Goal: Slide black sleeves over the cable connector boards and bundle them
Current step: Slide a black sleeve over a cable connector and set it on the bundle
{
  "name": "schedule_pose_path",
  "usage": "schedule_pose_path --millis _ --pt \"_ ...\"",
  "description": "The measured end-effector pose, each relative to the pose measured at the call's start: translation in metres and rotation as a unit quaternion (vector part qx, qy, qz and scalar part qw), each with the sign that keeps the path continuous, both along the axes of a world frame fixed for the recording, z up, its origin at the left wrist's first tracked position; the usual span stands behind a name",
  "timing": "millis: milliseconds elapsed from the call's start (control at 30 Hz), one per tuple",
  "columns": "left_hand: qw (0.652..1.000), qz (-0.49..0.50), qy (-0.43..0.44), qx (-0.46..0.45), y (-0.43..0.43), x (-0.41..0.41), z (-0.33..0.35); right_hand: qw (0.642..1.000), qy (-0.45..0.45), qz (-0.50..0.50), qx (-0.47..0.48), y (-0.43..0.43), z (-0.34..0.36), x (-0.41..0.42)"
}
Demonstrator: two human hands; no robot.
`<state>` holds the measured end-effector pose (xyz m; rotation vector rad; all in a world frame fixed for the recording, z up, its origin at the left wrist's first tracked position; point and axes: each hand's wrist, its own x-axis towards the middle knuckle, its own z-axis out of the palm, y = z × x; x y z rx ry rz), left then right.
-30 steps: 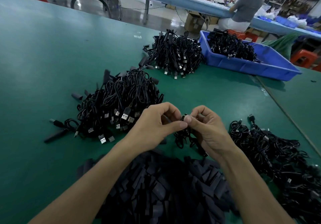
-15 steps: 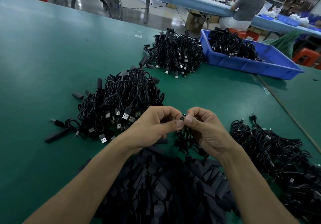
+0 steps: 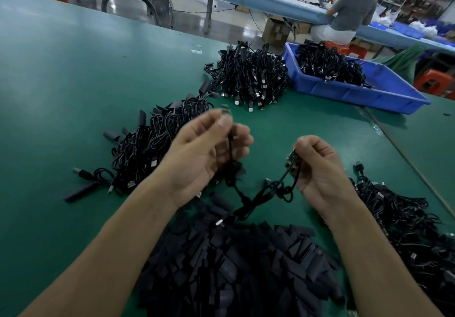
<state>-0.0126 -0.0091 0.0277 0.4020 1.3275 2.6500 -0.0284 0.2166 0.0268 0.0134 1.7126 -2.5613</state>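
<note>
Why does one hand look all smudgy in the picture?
In the head view, the left hand, holding the cable, is smeared, likely motion blur; the right hand, pinching the connector board, looks sharper; pale glare lies on the green table.

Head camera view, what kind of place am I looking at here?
Most likely a cable assembly workshop in a factory. A long green workbench carries heaps of identical black cables and a pile of black sleeves, a blue bin holds more, and another person sits at a second bench.
</note>
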Motion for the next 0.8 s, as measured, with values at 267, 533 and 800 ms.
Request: schedule_pose_path --millis 267,533,800 --pt "0.974 0.174 0.13 -0.073 -0.011 0.01 0.025 0.929 0.137 -0.236 0.25 -0.003 0.0 -0.004" --pt "0.893 0.241 0.129 -0.358 -0.015 0.002 0.017 0.801 0.126 0.169 0.56 -0.025 -0.001 0.017" --pt "0.877 0.208 0.136 -0.41 -0.013 0.003 0.013 0.662 0.205 0.191 0.695 -0.058 -0.014 0.024"
